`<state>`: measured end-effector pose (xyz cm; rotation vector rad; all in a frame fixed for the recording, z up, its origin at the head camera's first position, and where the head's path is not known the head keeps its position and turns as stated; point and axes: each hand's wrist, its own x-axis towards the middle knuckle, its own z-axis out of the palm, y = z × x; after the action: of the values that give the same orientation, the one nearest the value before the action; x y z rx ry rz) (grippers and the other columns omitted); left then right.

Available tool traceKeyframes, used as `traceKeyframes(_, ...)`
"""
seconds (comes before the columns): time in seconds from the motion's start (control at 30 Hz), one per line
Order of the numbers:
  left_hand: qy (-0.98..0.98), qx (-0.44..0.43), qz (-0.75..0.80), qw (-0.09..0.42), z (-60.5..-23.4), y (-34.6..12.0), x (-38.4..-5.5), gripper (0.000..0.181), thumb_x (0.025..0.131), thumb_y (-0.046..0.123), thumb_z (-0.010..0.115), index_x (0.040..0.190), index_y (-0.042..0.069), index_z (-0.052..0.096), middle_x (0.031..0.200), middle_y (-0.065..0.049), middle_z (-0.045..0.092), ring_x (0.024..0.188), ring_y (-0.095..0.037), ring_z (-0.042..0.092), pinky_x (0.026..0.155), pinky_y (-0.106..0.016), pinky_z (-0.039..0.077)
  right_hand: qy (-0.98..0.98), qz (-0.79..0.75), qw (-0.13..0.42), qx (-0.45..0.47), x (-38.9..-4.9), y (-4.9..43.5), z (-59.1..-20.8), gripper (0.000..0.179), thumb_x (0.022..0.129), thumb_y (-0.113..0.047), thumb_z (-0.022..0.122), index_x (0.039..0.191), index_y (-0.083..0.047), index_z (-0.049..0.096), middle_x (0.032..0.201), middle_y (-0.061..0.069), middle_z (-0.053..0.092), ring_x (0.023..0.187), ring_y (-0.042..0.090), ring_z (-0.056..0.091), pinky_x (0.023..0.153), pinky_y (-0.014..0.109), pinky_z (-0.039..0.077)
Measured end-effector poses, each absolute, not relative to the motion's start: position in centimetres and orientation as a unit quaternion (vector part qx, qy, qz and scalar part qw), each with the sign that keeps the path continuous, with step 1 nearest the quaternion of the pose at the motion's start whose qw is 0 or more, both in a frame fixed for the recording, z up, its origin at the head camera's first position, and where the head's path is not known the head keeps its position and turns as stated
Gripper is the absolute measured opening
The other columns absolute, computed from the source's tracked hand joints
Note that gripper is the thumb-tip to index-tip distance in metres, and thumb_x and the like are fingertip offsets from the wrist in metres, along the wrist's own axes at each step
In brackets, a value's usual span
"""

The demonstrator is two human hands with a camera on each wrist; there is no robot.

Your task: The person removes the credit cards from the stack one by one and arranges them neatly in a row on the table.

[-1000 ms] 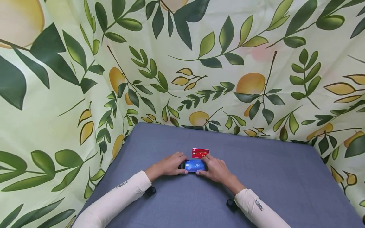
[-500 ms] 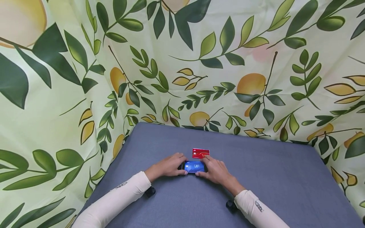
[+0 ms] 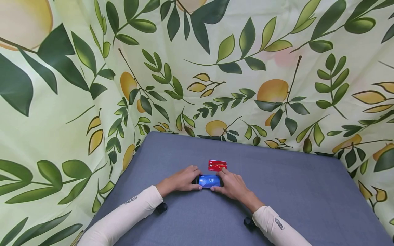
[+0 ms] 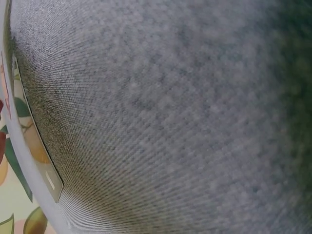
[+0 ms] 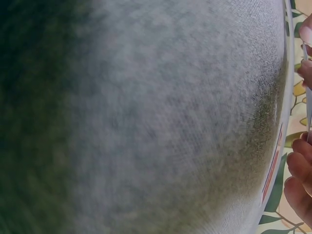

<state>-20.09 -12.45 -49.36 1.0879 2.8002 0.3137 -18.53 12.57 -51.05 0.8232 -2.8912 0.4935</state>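
A blue card (image 3: 209,181) marked "VIP" is held by its two ends, face toward the head camera. My left hand (image 3: 185,178) pinches its left end, thumb on the near edge and fingers at the far side. On the right end, my right hand (image 3: 232,183) does the same. Just beyond it a red card (image 3: 217,165) lies flat on the cloth, its near right corner overlapped by my right fingers. In the right wrist view, fingers (image 5: 301,168) and a thin pale card edge (image 5: 308,105) show at the right border. Only a sliver of the left fingers appears in the left wrist view.
A grey-blue cloth (image 3: 277,191) covers the table. Fabric curtains (image 3: 227,112) with leaf and fruit prints hang along the back and left edges. Each wrist carries a small black camera, the left one (image 3: 161,207) and the right one (image 3: 249,223).
The blue card has shifted slightly toward me, away from the red card. Both hands keep their grip and barely move, and the head view has turned a little.
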Motion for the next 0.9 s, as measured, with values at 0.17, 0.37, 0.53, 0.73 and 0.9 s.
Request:
traceKeyframes(0.17, 0.926, 0.358, 0.106, 0.061, -49.43, -12.48, -20.0, 0.056, 0.093, 0.048, 0.069, 0.132, 0.009, 0.062, 0.121, -0.005, 0.062, 0.106, -0.015, 0.055, 0.095, -0.034, 0.05, -0.948, 0.16, 0.049, 0.271, -18.49, 12.55, -51.26, 0.067, 0.079, -0.06, 0.077, 0.121, -0.01, 0.068, 0.116, 0.007, 0.067, 0.088, 0.02, 0.064, 0.074, 0.043, 0.056)
traceKeyframes(0.37, 0.926, 0.357, 0.104, 0.063, -49.53, -12.58, -19.97, 0.056, 0.092, 0.048, 0.069, 0.132, 0.01, 0.062, 0.122, -0.005, 0.062, 0.106, -0.016, 0.054, 0.095, -0.034, 0.05, -0.949, 0.161, 0.041, 0.268, -18.47, 12.47, -51.37, 0.067, 0.079, -0.061, 0.077, 0.123, -0.01, 0.067, 0.119, 0.008, 0.067, 0.091, 0.021, 0.065, 0.077, 0.044, 0.056)
traceKeyframes(0.53, 0.925, 0.361, 0.102, 0.06, -49.43, -12.65, -19.99, 0.055, 0.092, 0.049, 0.069, 0.131, 0.01, 0.063, 0.12, -0.004, 0.061, 0.105, -0.015, 0.053, 0.093, -0.032, 0.049, -0.95, 0.157, 0.038, 0.267, -18.48, 12.35, -51.31, 0.067, 0.079, -0.06, 0.077, 0.122, -0.01, 0.068, 0.119, 0.008, 0.067, 0.091, 0.02, 0.065, 0.077, 0.044, 0.056)
traceKeyframes(0.73, 0.922, 0.37, 0.104, 0.055, -49.26, -12.72, -20.04, 0.055, 0.091, 0.049, 0.071, 0.129, 0.01, 0.064, 0.116, -0.003, 0.061, 0.101, -0.014, 0.052, 0.089, -0.03, 0.048, -0.95, 0.154, 0.034, 0.269, -18.43, 12.14, -51.11, 0.065, 0.08, -0.059, 0.077, 0.121, -0.009, 0.068, 0.117, 0.007, 0.067, 0.088, 0.019, 0.064, 0.075, 0.044, 0.056)
traceKeyframes(0.9, 0.921, 0.371, 0.103, 0.056, -49.33, -12.81, -20.16, 0.055, 0.09, 0.05, 0.071, 0.128, 0.012, 0.065, 0.113, -0.002, 0.06, 0.099, -0.013, 0.05, 0.086, -0.027, 0.047, -0.95, 0.147, 0.024, 0.273, -18.38, 12.02, -50.97, 0.063, 0.081, -0.057, 0.077, 0.121, -0.009, 0.068, 0.118, 0.009, 0.067, 0.088, 0.02, 0.065, 0.076, 0.045, 0.056)
